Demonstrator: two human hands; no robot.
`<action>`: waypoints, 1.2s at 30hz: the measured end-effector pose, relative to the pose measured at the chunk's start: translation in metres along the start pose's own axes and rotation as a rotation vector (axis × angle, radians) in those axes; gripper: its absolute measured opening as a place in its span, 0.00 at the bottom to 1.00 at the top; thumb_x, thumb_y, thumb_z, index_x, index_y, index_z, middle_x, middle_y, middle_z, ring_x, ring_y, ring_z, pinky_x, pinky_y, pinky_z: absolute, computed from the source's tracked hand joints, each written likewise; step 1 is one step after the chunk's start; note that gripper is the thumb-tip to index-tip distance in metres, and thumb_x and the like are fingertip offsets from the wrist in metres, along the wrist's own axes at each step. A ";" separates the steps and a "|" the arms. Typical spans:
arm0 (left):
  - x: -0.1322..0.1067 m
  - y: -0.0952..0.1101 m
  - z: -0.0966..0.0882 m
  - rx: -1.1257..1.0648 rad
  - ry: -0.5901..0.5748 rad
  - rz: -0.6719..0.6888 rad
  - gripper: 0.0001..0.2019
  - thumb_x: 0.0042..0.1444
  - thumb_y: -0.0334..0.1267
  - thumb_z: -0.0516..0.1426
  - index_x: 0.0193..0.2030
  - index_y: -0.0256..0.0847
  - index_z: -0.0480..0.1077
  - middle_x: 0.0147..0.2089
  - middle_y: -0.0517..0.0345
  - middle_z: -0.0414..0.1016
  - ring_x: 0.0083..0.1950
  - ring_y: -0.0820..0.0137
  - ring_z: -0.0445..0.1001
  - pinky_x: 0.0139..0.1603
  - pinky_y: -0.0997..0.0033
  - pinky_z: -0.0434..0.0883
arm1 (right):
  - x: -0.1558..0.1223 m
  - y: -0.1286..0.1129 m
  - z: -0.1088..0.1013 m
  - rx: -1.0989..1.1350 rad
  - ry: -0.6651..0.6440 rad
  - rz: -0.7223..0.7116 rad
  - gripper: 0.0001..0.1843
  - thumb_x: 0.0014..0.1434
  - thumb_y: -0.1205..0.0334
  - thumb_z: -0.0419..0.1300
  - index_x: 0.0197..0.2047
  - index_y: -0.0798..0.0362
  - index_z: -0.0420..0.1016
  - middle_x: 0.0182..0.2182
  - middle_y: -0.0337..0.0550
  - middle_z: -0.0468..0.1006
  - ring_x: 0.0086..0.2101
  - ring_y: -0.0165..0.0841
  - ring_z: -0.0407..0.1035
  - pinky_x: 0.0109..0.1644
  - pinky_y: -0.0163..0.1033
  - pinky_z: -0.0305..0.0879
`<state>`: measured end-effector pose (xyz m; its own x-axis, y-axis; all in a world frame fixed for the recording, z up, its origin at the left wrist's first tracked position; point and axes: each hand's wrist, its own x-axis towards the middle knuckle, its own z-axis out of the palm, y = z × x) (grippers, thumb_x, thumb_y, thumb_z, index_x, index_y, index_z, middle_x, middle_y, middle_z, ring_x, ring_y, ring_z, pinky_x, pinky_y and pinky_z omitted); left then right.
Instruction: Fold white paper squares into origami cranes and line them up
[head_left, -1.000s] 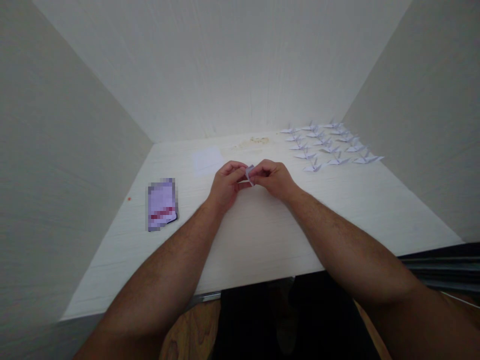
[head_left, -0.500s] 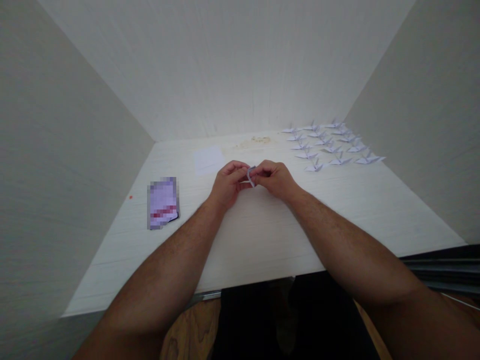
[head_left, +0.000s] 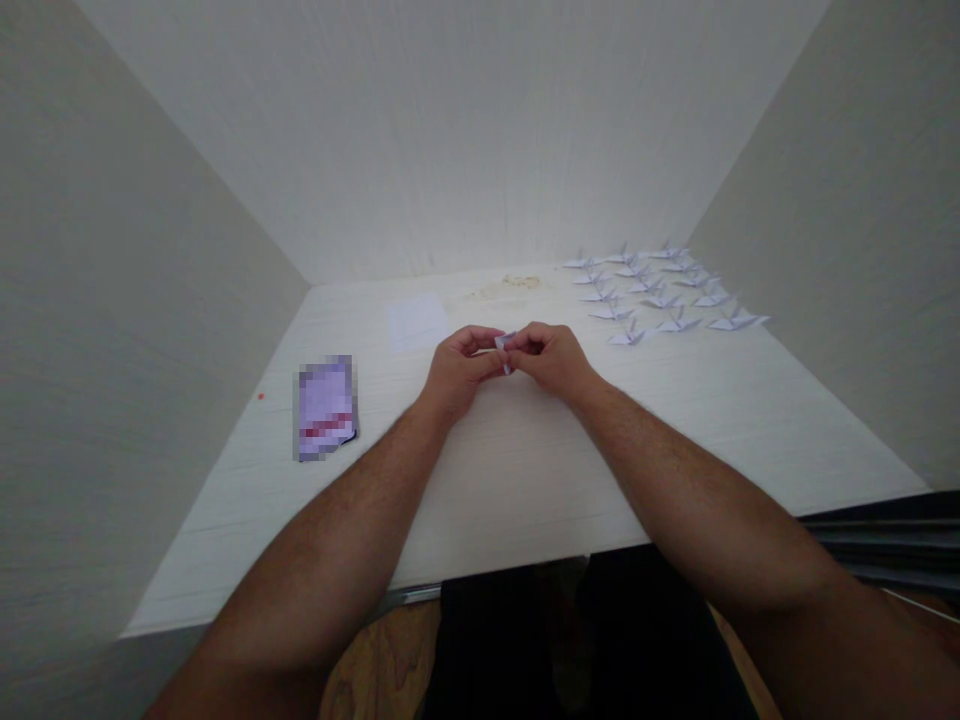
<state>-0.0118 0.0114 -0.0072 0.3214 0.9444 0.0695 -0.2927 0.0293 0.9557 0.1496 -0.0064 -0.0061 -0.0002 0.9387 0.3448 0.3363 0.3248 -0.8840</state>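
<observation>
My left hand (head_left: pixel 459 368) and my right hand (head_left: pixel 551 358) meet over the middle of the white table (head_left: pixel 525 460). Both pinch a small folded piece of white paper (head_left: pixel 503 342) between fingertips. Only a sliver of the paper shows between the fingers; most of it is hidden. Both hands hover just above or rest lightly on the tabletop.
Several folded white paper cranes (head_left: pixel 660 295) stand in rows at the far right. A flat white paper sheet (head_left: pixel 416 320) lies behind my hands. A blurred purple card (head_left: pixel 325 407) lies at the left. Walls enclose the table on three sides.
The folded paper is pressed smaller between my fingertips and less of it shows. My hands have stayed in place.
</observation>
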 end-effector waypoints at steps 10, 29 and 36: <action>-0.001 0.001 0.000 -0.003 0.005 -0.008 0.19 0.39 0.38 0.72 0.39 0.37 0.76 0.39 0.54 0.80 0.36 0.70 0.78 0.44 0.61 0.78 | 0.000 0.004 0.001 0.028 0.000 0.003 0.03 0.52 0.63 0.65 0.31 0.52 0.80 0.28 0.41 0.81 0.29 0.32 0.73 0.35 0.40 0.71; 0.002 -0.005 -0.001 0.101 0.065 0.036 0.18 0.41 0.41 0.72 0.40 0.37 0.77 0.41 0.52 0.81 0.39 0.68 0.79 0.46 0.61 0.78 | -0.006 -0.011 -0.003 -0.638 -0.035 -0.194 0.08 0.62 0.61 0.58 0.39 0.52 0.78 0.35 0.44 0.76 0.35 0.33 0.68 0.39 0.38 0.59; 0.002 -0.006 -0.001 0.159 0.064 0.038 0.20 0.41 0.43 0.71 0.40 0.37 0.77 0.41 0.51 0.81 0.40 0.67 0.79 0.46 0.60 0.78 | -0.005 -0.008 -0.001 -0.641 -0.016 -0.179 0.07 0.60 0.61 0.58 0.37 0.52 0.77 0.33 0.43 0.76 0.34 0.33 0.67 0.38 0.38 0.58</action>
<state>-0.0105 0.0137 -0.0126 0.2535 0.9628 0.0930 -0.1562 -0.0541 0.9862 0.1482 -0.0141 -0.0003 -0.1199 0.8799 0.4597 0.8235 0.3468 -0.4490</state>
